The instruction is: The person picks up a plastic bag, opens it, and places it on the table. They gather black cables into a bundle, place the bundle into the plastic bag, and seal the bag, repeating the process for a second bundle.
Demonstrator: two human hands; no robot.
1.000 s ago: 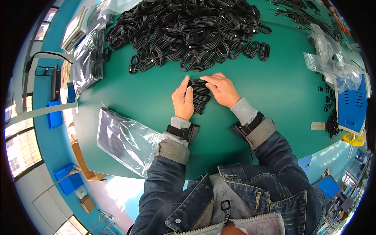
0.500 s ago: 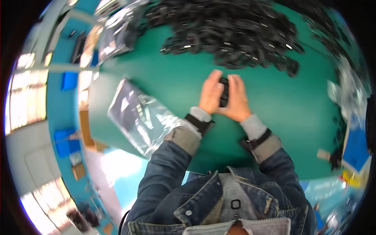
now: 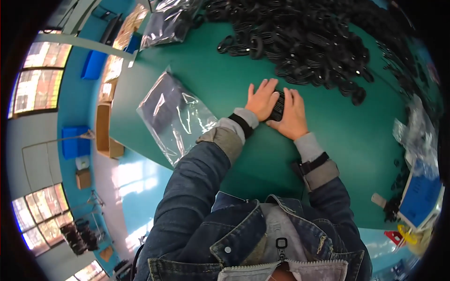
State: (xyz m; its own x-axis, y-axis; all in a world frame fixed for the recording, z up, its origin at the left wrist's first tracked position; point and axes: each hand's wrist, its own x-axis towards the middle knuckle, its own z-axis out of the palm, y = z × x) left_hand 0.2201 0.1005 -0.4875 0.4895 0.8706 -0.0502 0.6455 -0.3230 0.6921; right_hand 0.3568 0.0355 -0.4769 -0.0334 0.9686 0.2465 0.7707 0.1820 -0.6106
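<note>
Between my two hands, on the green tabletop (image 3: 356,140), lies a small black coiled cable bundle (image 3: 279,107) with ribbed strands. My left hand (image 3: 262,100) presses against its left side with the fingers bent. From the right, my right hand (image 3: 291,114) wraps its fingers and thumb around the bundle. The palms hide part of it. Beyond my fingers is a large heap of similar black coiled cables (image 3: 300,44). To the left of my left forearm rests a clear plastic bag (image 3: 174,114) with something dark inside.
Another filled plastic bag (image 3: 169,24) lies at the far left of the table. Crumpled clear plastic (image 3: 418,131) and a blue flat item (image 3: 419,199) sit along the right edge. A cardboard box (image 3: 104,133) stands beyond the table's left edge.
My view has shifted, so the table and bags appear moved. Both hands stay on the black cable bundle, which now sits tilted, and my left fingers have spread a little.
</note>
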